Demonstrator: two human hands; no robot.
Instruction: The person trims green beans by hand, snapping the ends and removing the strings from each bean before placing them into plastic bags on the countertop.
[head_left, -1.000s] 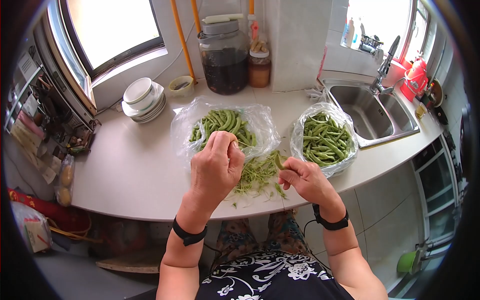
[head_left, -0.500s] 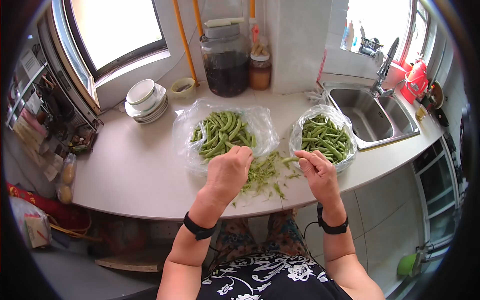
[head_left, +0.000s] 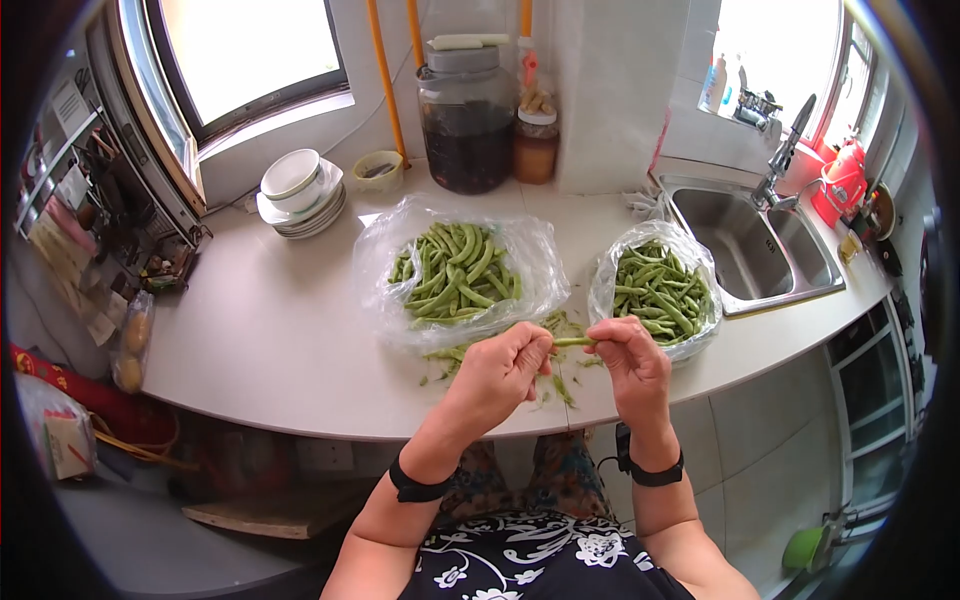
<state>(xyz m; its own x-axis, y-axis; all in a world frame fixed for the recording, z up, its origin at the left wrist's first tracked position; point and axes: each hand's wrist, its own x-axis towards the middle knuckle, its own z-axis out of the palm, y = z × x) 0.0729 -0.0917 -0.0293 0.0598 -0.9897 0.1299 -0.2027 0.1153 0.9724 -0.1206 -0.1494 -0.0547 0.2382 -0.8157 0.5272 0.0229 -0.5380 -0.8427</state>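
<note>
One green bean (head_left: 573,341) stretches level between my two hands, above the counter's front part. My left hand (head_left: 503,368) is closed, pinching its left end between thumb and fingers. At the other end, my right hand (head_left: 634,365) pinches it with the fingertips. Beyond my left hand, a spread-out clear plastic bag (head_left: 538,262) holds a heap of long green beans (head_left: 458,272). Just behind my right hand stands a second clear bag (head_left: 606,262), full of green beans (head_left: 660,290). Green trimmings (head_left: 563,390) lie on the counter, partly hidden under my hands.
Stacked bowls and plates (head_left: 300,195) stand at the back left, beside a small yellowish bowl (head_left: 378,172). A large dark-filled jar (head_left: 465,130) and a smaller brown jar (head_left: 535,150) are against the wall. On the right are a steel sink (head_left: 735,300) and a red thermos (head_left: 838,185).
My left hand has moved right from beside the left bag and now grips the bean's left end. The right hand still holds the bean, now level. The camera view has shifted slightly.
</note>
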